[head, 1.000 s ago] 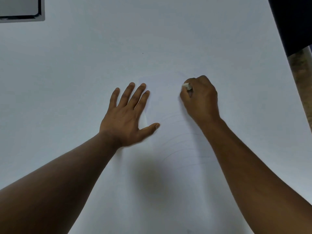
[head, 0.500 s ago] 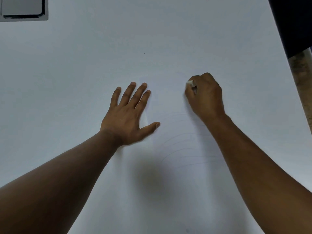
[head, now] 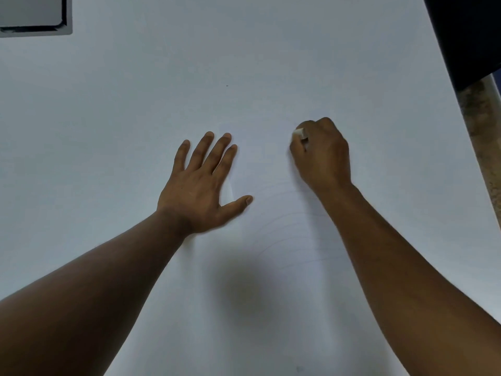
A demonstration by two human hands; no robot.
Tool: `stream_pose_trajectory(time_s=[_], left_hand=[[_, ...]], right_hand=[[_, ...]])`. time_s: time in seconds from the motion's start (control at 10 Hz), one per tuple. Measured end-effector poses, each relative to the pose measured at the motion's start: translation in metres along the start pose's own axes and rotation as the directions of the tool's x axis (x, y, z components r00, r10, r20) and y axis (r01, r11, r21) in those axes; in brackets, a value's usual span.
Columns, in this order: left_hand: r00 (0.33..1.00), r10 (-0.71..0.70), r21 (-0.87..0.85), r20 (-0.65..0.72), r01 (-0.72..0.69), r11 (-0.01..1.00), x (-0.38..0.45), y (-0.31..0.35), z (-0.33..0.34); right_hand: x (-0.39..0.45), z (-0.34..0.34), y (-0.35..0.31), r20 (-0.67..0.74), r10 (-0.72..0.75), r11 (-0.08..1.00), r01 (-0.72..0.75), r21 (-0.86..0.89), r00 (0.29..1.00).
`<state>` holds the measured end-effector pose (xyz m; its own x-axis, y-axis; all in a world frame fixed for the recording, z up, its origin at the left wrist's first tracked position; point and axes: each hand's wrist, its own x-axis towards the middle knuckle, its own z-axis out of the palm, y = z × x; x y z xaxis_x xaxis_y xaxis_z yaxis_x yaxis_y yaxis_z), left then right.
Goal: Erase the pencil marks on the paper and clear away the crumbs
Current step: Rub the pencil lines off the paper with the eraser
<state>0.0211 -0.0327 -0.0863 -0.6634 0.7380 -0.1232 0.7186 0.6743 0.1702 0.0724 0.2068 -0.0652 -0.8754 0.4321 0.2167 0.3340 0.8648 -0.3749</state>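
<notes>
A white sheet of paper lies on the white table, its left edge just under my left hand. Faint curved pencil lines run across the sheet between my two forearms. My left hand rests flat on the paper's left edge, fingers spread, holding nothing. My right hand is closed around a small white eraser, whose tip pokes out at the upper left of the fist and touches the paper. No crumbs can be made out.
The white table fills most of the view. A grey panel with a dark border sits at the top left corner. The table's right edge runs past a dark object and a speckled floor.
My right hand with the eraser slid a short way to the right and slightly back left across the paper. My left hand stayed flat in place.
</notes>
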Motion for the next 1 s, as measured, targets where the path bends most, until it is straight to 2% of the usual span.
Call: stream_pose_trajectory(time_s=[0.1,0.2,0.3,0.4,0.5,0.6,0.7,0.8,0.9,1.0], left_hand=[[1.000,0.001,0.003,-0.002,-0.001,1.000,0.000,-0.001,0.000],[1.000,0.010,-0.001,-0.011,-0.010,1.000,-0.001,-0.001,0.001],[1.000,0.010,-0.006,-0.006,-0.010,1.000,-0.001,-0.001,0.000],[1.000,0.006,-0.002,0.002,-0.006,1.000,-0.001,0.000,-0.001],[1.000,0.005,-0.004,0.006,-0.004,1.000,-0.001,0.000,-0.001],[1.000,0.007,-0.010,0.000,-0.007,1.000,-0.001,-0.001,-0.001],[1.000,0.007,-0.009,0.003,-0.007,1.000,-0.001,0.000,0.000],[1.000,0.012,0.000,-0.003,-0.012,1.000,-0.001,-0.001,0.001],[1.000,0.011,-0.003,-0.014,-0.011,1.000,-0.001,-0.001,0.001],[1.000,0.009,-0.010,-0.015,-0.009,1.000,-0.001,-0.001,0.001]], right_hand=[[-0.009,0.003,-0.013,-0.007,-0.015,1.000,0.015,0.027,1.000],[-0.039,0.016,-0.050,0.075,-0.127,0.989,0.120,0.090,0.989],[-0.040,0.017,-0.045,0.055,-0.091,0.992,0.086,0.093,0.994],[-0.021,0.003,-0.001,-0.066,0.066,0.998,-0.067,-0.004,0.996],[-0.014,-0.017,0.035,-0.061,0.196,0.980,-0.198,-0.025,0.979],[-0.016,-0.020,0.033,-0.085,0.230,0.973,-0.229,0.025,0.969],[-0.034,-0.005,-0.007,-0.096,0.029,0.995,-0.020,0.094,0.995],[-0.058,0.013,-0.043,0.016,-0.133,0.980,0.129,0.154,0.991],[-0.052,0.011,-0.028,0.010,-0.085,0.989,0.084,0.119,0.996],[-0.043,-0.010,0.018,-0.084,0.074,0.997,-0.070,0.041,0.994]])
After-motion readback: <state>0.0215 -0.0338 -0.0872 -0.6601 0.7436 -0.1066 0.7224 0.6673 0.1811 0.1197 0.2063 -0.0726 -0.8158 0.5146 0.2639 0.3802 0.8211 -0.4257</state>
